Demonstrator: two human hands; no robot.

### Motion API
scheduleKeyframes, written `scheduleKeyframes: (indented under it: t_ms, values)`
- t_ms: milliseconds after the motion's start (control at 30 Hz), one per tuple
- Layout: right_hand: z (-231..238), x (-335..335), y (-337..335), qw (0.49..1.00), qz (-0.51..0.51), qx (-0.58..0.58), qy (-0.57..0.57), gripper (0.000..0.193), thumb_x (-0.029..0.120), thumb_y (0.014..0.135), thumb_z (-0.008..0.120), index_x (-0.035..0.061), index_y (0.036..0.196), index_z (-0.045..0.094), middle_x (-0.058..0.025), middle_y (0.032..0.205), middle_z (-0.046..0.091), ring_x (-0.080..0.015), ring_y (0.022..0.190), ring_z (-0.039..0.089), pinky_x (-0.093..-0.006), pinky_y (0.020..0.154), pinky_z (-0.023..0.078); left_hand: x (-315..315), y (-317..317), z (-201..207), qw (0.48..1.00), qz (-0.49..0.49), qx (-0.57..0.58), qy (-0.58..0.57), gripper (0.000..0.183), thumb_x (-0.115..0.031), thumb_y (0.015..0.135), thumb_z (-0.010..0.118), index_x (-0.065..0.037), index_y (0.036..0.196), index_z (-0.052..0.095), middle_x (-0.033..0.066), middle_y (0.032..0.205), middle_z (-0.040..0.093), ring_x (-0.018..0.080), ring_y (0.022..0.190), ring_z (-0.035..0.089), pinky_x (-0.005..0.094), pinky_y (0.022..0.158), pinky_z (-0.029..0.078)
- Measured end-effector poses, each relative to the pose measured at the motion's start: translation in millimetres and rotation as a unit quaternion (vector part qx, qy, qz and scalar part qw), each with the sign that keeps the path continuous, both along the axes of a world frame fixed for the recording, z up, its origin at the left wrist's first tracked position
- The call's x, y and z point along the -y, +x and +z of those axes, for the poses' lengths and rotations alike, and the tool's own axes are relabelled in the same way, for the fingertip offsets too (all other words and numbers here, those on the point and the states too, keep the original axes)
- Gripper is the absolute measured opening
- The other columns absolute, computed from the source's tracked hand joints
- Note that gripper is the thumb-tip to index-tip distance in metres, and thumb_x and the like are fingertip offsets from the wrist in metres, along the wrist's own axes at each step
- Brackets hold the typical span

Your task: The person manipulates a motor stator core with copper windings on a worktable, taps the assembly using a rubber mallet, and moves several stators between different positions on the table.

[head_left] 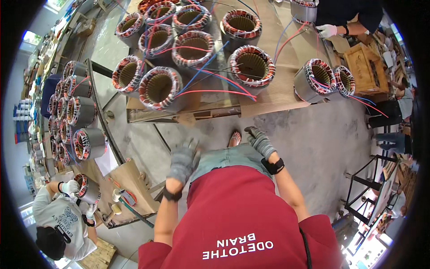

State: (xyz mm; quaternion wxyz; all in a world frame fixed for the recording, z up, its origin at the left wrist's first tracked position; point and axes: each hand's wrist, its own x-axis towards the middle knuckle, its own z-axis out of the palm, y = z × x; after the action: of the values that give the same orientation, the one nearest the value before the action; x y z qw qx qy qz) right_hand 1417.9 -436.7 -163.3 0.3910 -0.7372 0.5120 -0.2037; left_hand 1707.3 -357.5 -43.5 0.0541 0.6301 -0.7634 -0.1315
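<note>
My left hand [184,160], in a grey glove, hangs in front of my body, smeared by motion; its fingers look stretched out and nothing shows in it. My right hand [261,142], gloved alike, is lowered by my hip, fingers extended and holding nothing. Ahead of both, apart from them, stands a table [215,112] bearing several upright motor stators. Nearest is a stator [160,88] with laced orange-white windings at the front edge; another stator [252,66] stands to its right. Red, blue and black lead wires [219,92] spread between them over the edge.
At left, many stators [89,143] lie stacked on their sides. Below them, a co-worker in white gloves handles a stator [91,190] by a bench with tape and tools. Another gloved hand [327,30] is at far right, near a wooden crate [365,69]. A metal frame [363,193] stands right.
</note>
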Motion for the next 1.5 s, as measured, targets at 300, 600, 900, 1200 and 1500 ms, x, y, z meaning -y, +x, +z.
scheduleKeyframes:
  t_ms: [300,600,900,1200,1500]
  values:
    - [26.4,10.9,-36.9,0.981,-0.092,0.045,0.167,0.021,0.011,0.079,0.052,0.0033,0.099,0.054,-0.0168,0.088,0.058,-0.0282,0.08,0.057,-0.033,0.072,0.045,177.9,-64.1,-6.0,0.998,0.043,0.003,-0.047,0.041,-0.017,0.076,0.051,-0.001,0.112,0.046,0.02,0.111,0.049,0.0336,0.101,0.047,0.0407,0.086,0.037]
    - [31.8,24.7,-43.6,0.98,-0.161,0.024,0.112,0.021,0.012,0.079,0.052,0.0035,0.098,0.054,-0.0184,0.089,0.058,-0.0326,0.082,0.056,-0.0347,0.072,0.045,207.5,-15.3,38.3,0.84,0.19,-0.476,-0.179,0.062,-0.009,0.084,0.043,-0.002,0.134,0.008,0.0211,0.131,0.027,0.0329,0.117,0.036,0.0388,0.096,0.032]
    - [42.9,56.0,-34.7,0.972,-0.199,0.023,0.122,0.023,0.014,0.083,0.05,0.0025,0.103,0.053,-0.0141,0.09,0.059,-0.0256,0.08,0.057,-0.0317,0.072,0.045,206.3,-20.6,49.4,0.863,0.139,-0.484,-0.051,0.057,0.005,0.078,0.033,-0.003,0.133,0.017,0.0133,0.134,0.026,0.0253,0.123,0.031,0.035,0.1,0.025]
    - [-4.4,44.0,-79.2,0.962,-0.232,0.127,0.072,0.021,0.015,0.083,0.05,0.0054,0.101,0.054,-0.0143,0.086,0.059,-0.0258,0.076,0.056,-0.0323,0.071,0.045,191.7,-59.0,36.6,0.907,0.074,-0.408,-0.07,0.047,-0.014,0.084,0.041,0.001,0.127,0.03,0.017,0.129,0.034,0.0283,0.118,0.035,0.0384,0.098,0.027]
    - [48.7,69.3,-154.2,0.97,-0.234,0.06,-0.012,0.02,0.011,0.08,0.052,0.0037,0.098,0.053,-0.0158,0.077,0.056,-0.0262,0.07,0.055,-0.034,0.064,0.045,195.5,-148.2,52.8,0.957,0.039,-0.267,-0.103,0.04,-0.011,0.08,0.043,0.0,0.118,0.042,0.017,0.124,0.04,0.0295,0.117,0.036,0.0377,0.098,0.028]
